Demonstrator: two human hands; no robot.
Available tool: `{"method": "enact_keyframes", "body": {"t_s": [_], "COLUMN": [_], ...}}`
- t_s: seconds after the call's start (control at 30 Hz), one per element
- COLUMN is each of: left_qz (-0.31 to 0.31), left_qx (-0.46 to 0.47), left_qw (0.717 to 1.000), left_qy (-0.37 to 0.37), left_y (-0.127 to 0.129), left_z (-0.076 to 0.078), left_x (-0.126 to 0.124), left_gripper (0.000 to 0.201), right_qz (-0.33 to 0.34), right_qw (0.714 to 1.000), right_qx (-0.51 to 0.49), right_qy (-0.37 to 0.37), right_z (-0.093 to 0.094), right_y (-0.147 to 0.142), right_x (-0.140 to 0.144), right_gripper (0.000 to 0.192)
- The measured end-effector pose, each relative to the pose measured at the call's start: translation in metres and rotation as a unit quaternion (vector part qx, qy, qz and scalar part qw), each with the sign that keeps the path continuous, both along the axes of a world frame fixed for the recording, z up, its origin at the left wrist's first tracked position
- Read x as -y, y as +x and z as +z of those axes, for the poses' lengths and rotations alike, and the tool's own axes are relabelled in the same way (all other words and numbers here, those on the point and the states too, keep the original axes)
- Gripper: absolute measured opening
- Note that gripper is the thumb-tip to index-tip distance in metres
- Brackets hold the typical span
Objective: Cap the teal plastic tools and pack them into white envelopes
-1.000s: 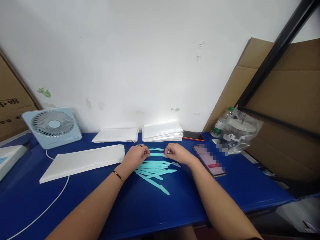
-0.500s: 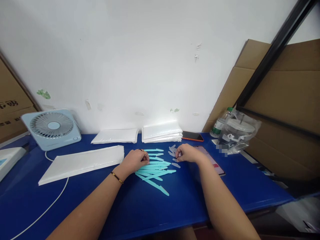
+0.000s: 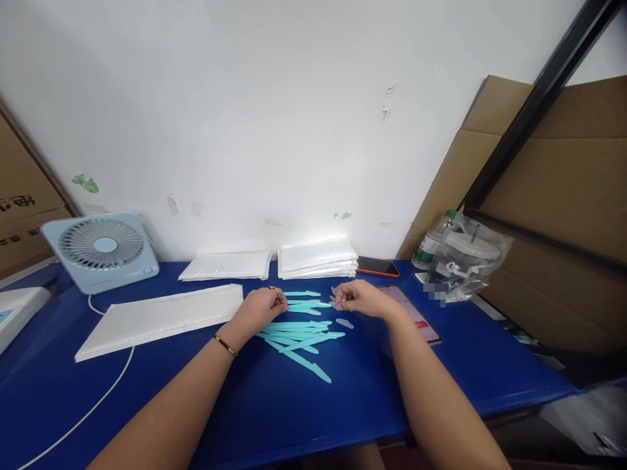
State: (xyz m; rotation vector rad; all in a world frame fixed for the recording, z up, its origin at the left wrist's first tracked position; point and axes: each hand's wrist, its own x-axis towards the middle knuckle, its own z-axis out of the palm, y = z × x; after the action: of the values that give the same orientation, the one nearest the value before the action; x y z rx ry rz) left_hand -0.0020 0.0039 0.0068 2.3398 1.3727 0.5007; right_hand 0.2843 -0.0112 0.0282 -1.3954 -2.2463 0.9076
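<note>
Several teal eyebrow razors (image 3: 306,339) lie in a loose fan on the blue table. My left hand (image 3: 262,308) is closed, its fingertips pinching the handle of one razor whose tip points right. Opposite it, my right hand (image 3: 361,299) is closed in a pinch at that tip, on what looks like a small clear blade cap, mostly covered by the fingers. A loose clear cap (image 3: 345,323) rests just below my right hand. Other caps behind the fingers are partly hidden.
Stacks of white padded envelopes (image 3: 318,258) stand against the wall, with another envelope (image 3: 161,320) at left. A blue fan (image 3: 102,251), a phone (image 3: 409,313), an orange-edged phone (image 3: 377,266), a bottle (image 3: 428,248) and a bagged cup (image 3: 465,261) surround the work area.
My left hand has moved slightly up and left, bringing a razor away from the pile toward my right hand. My right hand has shifted a little left, to the razor's tip.
</note>
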Motion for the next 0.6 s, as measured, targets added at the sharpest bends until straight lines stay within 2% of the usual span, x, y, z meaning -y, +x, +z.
{"method": "enact_keyframes", "body": {"t_s": [0.4, 0.5, 0.6], "left_qz": [0.021, 0.026, 0.030], "left_qx": [0.001, 0.009, 0.021], "left_qw": [1.000, 1.000, 0.999], "left_qy": [0.001, -0.006, -0.015], "left_y": [-0.007, -0.010, -0.014], "left_z": [0.004, 0.004, 0.004], "left_x": [-0.001, -0.004, -0.005], "left_gripper": [0.016, 0.016, 0.019], "right_qz": [-0.008, -0.029, -0.071], "right_qw": [0.998, 0.994, 0.984], "right_qx": [-0.054, -0.105, -0.155], "right_qy": [0.008, 0.008, 0.040], "right_z": [0.004, 0.004, 0.003], "right_y": [0.003, 0.002, 0.001], "right_x": [0.002, 0.000, -0.003], "right_gripper": [0.019, 0.023, 0.026]}}
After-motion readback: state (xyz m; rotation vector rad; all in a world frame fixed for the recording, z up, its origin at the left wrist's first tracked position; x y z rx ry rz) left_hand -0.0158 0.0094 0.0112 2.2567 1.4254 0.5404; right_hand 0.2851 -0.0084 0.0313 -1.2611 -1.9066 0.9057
